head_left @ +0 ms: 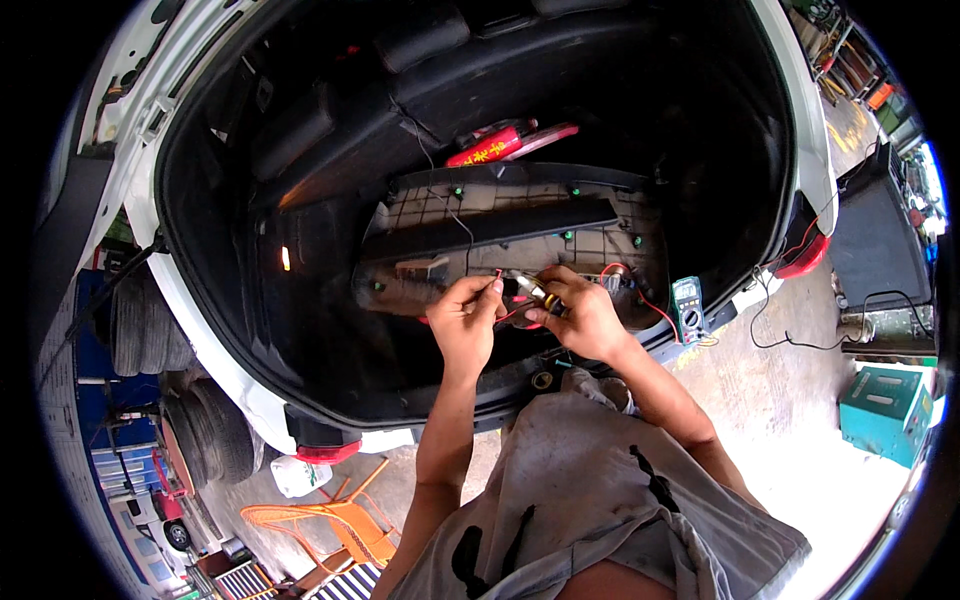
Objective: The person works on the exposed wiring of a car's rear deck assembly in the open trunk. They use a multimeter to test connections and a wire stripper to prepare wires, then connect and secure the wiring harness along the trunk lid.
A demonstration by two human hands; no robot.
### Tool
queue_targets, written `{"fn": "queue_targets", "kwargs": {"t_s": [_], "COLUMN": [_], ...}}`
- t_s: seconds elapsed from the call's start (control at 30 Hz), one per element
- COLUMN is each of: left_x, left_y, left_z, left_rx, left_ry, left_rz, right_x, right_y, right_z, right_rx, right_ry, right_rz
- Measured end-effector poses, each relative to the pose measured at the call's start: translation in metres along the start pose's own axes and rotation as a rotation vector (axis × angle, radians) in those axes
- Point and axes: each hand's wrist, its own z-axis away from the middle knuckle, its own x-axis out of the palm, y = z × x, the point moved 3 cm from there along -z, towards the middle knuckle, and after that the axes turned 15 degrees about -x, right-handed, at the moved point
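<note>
Over the rear edge of an open car trunk, my left hand [467, 315] pinches a thin red wire [499, 273] between thumb and fingers. Beside it, my right hand [582, 315] is closed round a pair of pliers [535, 288] with yellow and black handles. The metal jaws point left toward the wire; whether they touch it I cannot tell. Under both hands lies a detached trunk trim panel [420, 265], its ribbed inner side up with several green clips. A multimeter [689, 308] with a lit screen stands on the trunk edge at the right, a red lead running from it.
A red fire extinguisher [487, 147] lies deeper in the trunk. Stacked tyres [207, 430] and an orange chair [350, 528] stand at the left. To the right are a green box [885, 412] and a dark cabinet [880, 240]. A black cable [790, 342] trails over the floor.
</note>
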Motion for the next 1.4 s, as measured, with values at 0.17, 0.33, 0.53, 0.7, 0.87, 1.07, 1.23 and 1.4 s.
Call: {"fn": "queue_targets", "kwargs": {"t_s": [0.17, 0.33, 0.53, 0.7, 0.87, 1.07, 1.23, 1.4], "left_x": [0.001, -0.001, 0.001, -0.001, -0.001, 0.003, 0.010, 0.010], "left_y": [-0.003, -0.003, 0.000, -0.008, -0.008, -0.011, 0.001, -0.003], "left_z": [-0.001, -0.003, -0.001, 0.000, 0.001, -0.001, 0.003, 0.001], "left_rx": [0.084, 0.082, 0.148, 0.173, 0.166, 0.220, 0.294, 0.287], "left_ry": [0.055, 0.043, 0.058, 0.044, 0.055, 0.077, 0.063, 0.053], "left_rz": [-0.068, -0.049, -0.123, -0.191, -0.255, -0.370, -0.467, -0.528], "right_x": [-0.005, -0.011, -0.001, 0.001, 0.000, 0.008, 0.010, 0.006], "right_y": [0.007, 0.011, -0.010, -0.018, -0.016, -0.005, 0.003, 0.007], "right_z": [0.003, 0.007, 0.001, -0.003, -0.006, -0.001, 0.000, -0.002], "right_rx": [0.323, 0.526, -0.029, -0.050, -0.158, -0.140, -0.044, 0.018], "right_ry": [0.125, 0.326, -0.019, -0.014, -0.029, 0.004, -0.040, -0.089], "right_rz": [-0.559, -0.853, 0.231, 0.288, 0.428, 0.475, 0.512, 0.438]}}
